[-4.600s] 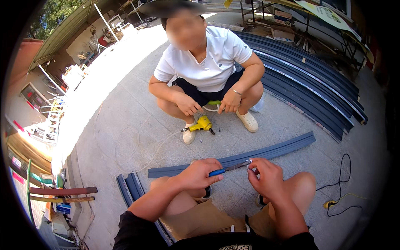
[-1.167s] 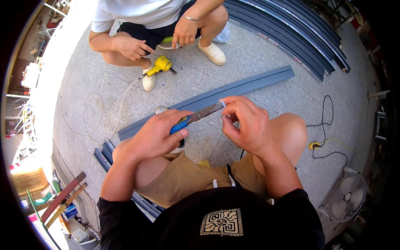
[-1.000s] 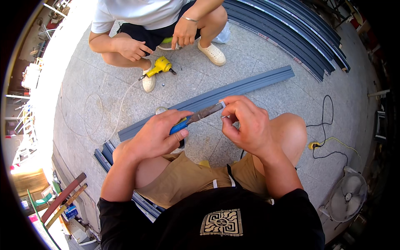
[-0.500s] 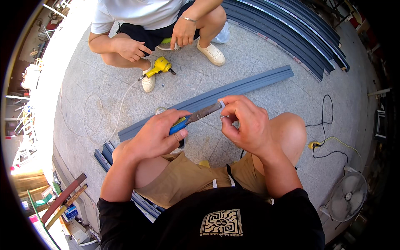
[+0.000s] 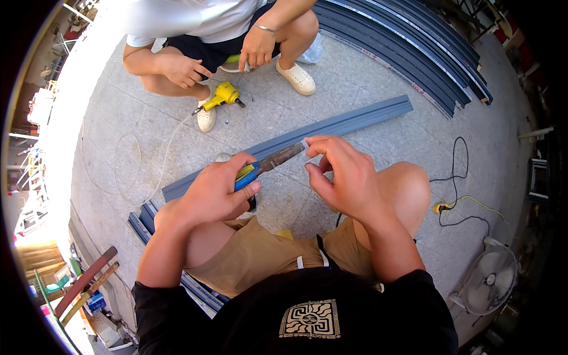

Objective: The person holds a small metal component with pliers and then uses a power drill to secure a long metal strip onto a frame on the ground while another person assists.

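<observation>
My left hand (image 5: 219, 188) is closed round the blue-and-yellow handle of a flat tool with a worn, dark metal blade (image 5: 280, 158). The blade points up and to the right, over my knees. At its tip, my right hand (image 5: 346, 177) pinches a small light-grey piece (image 5: 305, 144) between thumb and forefinger, right against the blade end. Most of this piece is hidden by my fingers, so its kind cannot be made out. Beyond both hands, a long grey metal profile (image 5: 349, 123) lies slantwise on the paving.
Opposite me a person squats, hands on knees, behind a yellow air tool (image 5: 223, 94) with a thin hose. Dark profiles (image 5: 408, 50) are stacked at the far right. A fan (image 5: 490, 278) and a yellow socket (image 5: 441, 207) with cables lie right; more profiles (image 5: 140, 226) lie left.
Both hands have shifted slightly left with the tool and the small piece, as has the whole view. Both grips look the same.
</observation>
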`<act>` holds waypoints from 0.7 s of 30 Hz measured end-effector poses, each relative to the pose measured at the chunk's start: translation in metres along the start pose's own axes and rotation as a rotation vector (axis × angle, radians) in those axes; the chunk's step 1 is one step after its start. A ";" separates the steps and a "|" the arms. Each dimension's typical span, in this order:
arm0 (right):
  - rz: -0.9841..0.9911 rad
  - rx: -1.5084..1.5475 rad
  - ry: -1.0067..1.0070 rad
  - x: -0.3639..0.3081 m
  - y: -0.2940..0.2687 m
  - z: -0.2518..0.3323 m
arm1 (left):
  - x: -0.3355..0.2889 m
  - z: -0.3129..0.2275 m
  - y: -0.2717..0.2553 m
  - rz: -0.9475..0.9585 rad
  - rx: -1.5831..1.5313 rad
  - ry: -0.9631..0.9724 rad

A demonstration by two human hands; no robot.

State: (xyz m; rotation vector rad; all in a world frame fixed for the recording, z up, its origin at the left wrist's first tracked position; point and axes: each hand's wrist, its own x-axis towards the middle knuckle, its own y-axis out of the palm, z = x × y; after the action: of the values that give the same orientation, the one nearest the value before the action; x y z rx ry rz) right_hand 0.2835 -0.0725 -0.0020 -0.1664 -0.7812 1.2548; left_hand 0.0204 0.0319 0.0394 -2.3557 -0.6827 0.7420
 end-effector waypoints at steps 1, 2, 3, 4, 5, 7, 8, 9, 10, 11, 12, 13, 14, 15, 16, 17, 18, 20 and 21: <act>0.010 0.013 0.072 -0.001 0.001 0.002 | 0.000 0.007 0.002 -0.069 0.041 -0.035; 0.015 0.017 0.079 -0.002 -0.001 0.005 | 0.000 0.013 0.003 -0.138 0.082 -0.072; 0.004 -0.013 0.160 0.000 -0.004 0.008 | 0.001 0.018 0.001 -0.132 0.079 -0.081; -0.002 -0.043 0.244 -0.002 -0.006 0.010 | 0.002 0.019 -0.001 -0.187 0.115 -0.109; 0.010 -0.038 0.255 -0.006 -0.007 0.004 | 0.004 0.022 -0.003 -0.242 0.152 -0.138; 0.437 -0.423 0.223 -0.016 -0.008 -0.013 | 0.004 0.029 -0.004 -0.253 0.169 -0.151; 0.447 -0.418 0.232 -0.021 -0.005 -0.015 | 0.004 0.028 -0.007 -0.268 0.200 -0.193; 0.536 -0.466 0.262 -0.025 -0.002 -0.016 | 0.003 0.027 -0.007 -0.283 0.232 -0.234; 0.620 -0.520 0.281 -0.024 -0.002 -0.017 | 0.004 0.026 -0.007 -0.271 0.233 -0.266; 0.623 -0.521 0.280 -0.023 -0.002 -0.015 | 0.003 0.027 -0.006 -0.271 0.230 -0.268; 0.665 -0.515 0.252 -0.019 -0.002 -0.011 | 0.002 0.029 -0.006 -0.270 0.226 -0.278; 0.706 -0.511 0.225 -0.017 -0.001 -0.007 | 0.000 0.030 -0.005 -0.269 0.224 -0.285; 0.706 -0.514 0.224 -0.016 -0.001 -0.005 | 0.000 0.029 -0.005 -0.271 0.222 -0.284; 0.715 -0.531 0.229 -0.015 0.000 -0.004 | 0.000 0.028 -0.004 -0.271 0.229 -0.267; 0.721 -0.548 0.230 -0.013 0.000 -0.003 | -0.001 0.027 -0.005 -0.275 0.239 -0.249; 0.716 -0.550 0.224 -0.012 0.000 -0.002 | -0.001 0.026 -0.004 -0.282 0.242 -0.247; 0.739 -0.538 0.244 -0.012 0.000 -0.002 | 0.000 0.027 -0.003 -0.294 0.263 -0.235; 0.745 -0.548 0.262 -0.011 -0.004 -0.003 | 0.005 0.025 -0.004 -0.319 0.282 -0.201; 0.756 -0.548 0.265 -0.012 -0.004 -0.003 | 0.005 0.022 -0.005 -0.307 0.277 -0.211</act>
State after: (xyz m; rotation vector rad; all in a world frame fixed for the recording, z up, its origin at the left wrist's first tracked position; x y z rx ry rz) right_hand 0.2877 -0.0836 -0.0070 -1.1342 -0.8422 1.6408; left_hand 0.0083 0.0466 0.0262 -1.8854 -0.9407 0.8890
